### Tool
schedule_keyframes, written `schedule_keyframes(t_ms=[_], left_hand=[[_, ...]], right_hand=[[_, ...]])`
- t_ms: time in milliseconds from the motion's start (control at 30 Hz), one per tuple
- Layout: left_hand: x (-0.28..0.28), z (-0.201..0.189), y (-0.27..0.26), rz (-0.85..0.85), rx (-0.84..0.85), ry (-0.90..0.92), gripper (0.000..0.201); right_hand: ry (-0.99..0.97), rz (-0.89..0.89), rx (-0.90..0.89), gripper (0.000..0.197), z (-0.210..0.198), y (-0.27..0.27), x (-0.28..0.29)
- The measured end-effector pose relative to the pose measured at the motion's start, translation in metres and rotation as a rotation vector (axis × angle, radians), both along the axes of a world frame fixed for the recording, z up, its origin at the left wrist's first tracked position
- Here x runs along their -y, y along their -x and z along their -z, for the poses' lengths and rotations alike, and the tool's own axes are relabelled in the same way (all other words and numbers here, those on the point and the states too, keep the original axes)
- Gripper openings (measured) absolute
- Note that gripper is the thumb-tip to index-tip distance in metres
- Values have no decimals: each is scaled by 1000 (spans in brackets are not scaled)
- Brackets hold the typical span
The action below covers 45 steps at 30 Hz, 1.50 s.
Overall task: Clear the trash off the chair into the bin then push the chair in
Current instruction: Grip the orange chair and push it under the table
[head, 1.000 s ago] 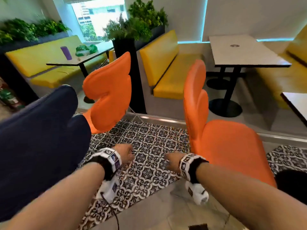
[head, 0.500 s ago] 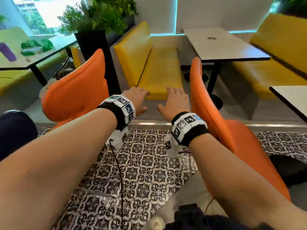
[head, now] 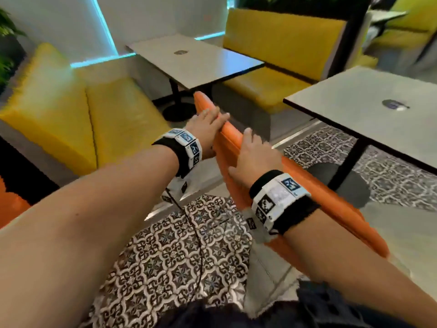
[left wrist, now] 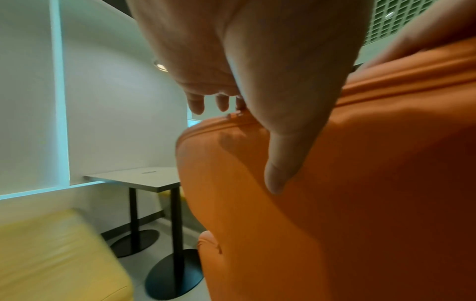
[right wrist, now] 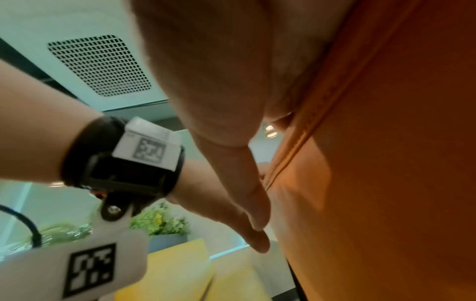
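An orange chair (head: 326,204) stands with its back to me in the head view, its top edge running from the middle to the lower right. My left hand (head: 208,124) grips the far end of that top edge. The left wrist view shows the fingers (left wrist: 195,103) over the top of the chair (left wrist: 335,203) and the thumb pressed on the backrest's back. My right hand (head: 253,157) holds the edge nearer to me. In the right wrist view its thumb (right wrist: 255,240) lies along the orange back (right wrist: 386,183). No trash or bin is in view.
A grey table (head: 354,102) on a black pedestal stands just right of the chair. A second grey table (head: 189,62) sits further back between yellow benches (head: 106,114). Part of another orange chair (head: 11,204) shows at the left edge. Patterned floor tiles lie below my arms.
Both hands rose from low over the tiled floor and moved right onto the chair's top edge, where they now hold it. My view swung right toward the grey tables.
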<state>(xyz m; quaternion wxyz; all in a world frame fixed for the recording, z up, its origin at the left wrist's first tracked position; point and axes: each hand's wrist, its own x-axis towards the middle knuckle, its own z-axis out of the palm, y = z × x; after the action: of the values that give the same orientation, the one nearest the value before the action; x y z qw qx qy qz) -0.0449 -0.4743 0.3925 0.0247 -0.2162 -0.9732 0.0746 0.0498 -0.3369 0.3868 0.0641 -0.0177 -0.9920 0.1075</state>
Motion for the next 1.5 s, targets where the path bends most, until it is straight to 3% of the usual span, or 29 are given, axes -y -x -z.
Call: schedule_keyframes(t_ms=[100, 167, 300, 433, 667, 1000, 1500], left_hand=[[6, 4, 32, 178, -44, 69, 111], [11, 3, 48, 312, -54, 81, 101], [9, -3, 67, 506, -39, 17, 74], [2, -11, 84, 627, -35, 70, 68], [-31, -14, 98, 699, 11, 19, 65], [-91, -14, 133, 677, 37, 3, 67], [-235, -8, 216, 654, 16, -21, 70]], right_hand=[[3, 91, -39, 70, -3, 4, 5], [8, 159, -36, 62, -6, 5, 8], [-7, 294, -73, 59, -5, 10, 12], [-61, 410, -91, 62, -5, 15, 13], [-131, 542, -77, 70, -10, 20, -15], [-111, 549, -79, 69, -11, 57, -71], [-143, 562, -47, 78, -7, 147, -224]])
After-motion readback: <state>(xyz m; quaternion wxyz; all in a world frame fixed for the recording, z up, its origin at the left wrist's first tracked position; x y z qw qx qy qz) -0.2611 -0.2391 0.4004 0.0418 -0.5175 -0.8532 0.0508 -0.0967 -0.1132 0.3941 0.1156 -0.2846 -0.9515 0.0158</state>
